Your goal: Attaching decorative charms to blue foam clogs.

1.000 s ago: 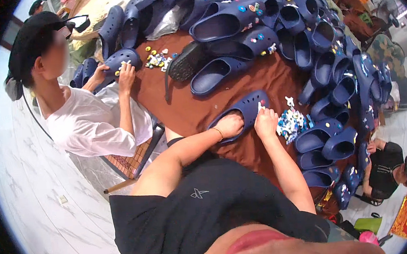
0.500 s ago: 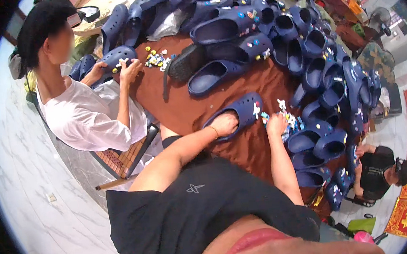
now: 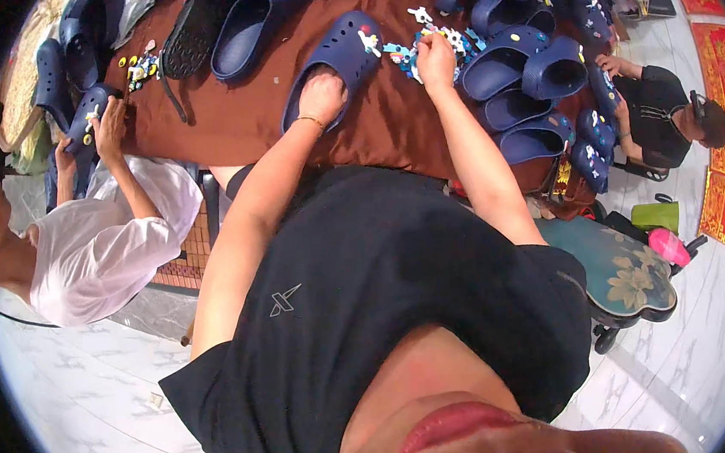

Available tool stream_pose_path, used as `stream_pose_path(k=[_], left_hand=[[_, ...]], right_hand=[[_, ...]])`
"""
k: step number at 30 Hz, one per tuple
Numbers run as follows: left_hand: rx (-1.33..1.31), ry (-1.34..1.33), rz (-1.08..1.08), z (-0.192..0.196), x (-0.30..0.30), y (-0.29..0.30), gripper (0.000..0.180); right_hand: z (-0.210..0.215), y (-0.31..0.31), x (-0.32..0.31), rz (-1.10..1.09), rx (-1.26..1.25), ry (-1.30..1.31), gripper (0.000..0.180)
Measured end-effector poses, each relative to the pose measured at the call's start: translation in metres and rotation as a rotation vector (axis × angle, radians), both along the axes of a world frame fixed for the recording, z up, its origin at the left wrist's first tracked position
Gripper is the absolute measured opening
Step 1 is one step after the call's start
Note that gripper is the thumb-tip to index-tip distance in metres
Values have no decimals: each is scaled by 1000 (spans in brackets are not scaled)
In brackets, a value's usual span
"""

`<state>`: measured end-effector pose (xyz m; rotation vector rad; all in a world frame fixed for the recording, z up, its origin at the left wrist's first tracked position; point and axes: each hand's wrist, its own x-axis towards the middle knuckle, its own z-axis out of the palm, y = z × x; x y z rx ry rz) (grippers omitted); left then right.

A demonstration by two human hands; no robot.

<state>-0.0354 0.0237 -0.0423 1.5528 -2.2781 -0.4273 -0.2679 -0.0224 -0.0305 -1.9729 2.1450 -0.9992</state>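
Note:
A navy clog with holes in its upper lies on the brown cloth before me. A whitish charm with a bit of red sits on its toe. My left hand is inside the foot opening, holding the clog, with the fingers partly hidden in it. To the right, my right hand has its fingers drawn together at a pile of small white and blue charms. Whether a charm is between those fingers cannot be made out.
Several navy clogs crowd the right side, more lie at the far left. A black-soled shoe and yellow-and-white charms lie left. A person in white handles a clog; another in black sits right. A cushioned stool stands lower right.
The view has tilted down, so the table and clogs sit higher in the picture. My left hand stays in the clog and my right hand stays at the charm pile.

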Motion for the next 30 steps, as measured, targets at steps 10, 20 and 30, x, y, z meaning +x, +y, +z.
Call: stream_pose_path(k=[10,20,30], left_hand=[[-41,16,-7,-2,2,4,18],[-41,11,0,3,2,5,17],[-9,-37,-39,3,3,5,16]], right_hand=[[-3,23,14,-15,-173,-210,16],[12,57,89,145,60,-691,12],[16,73,88,347,-100,-37,24]])
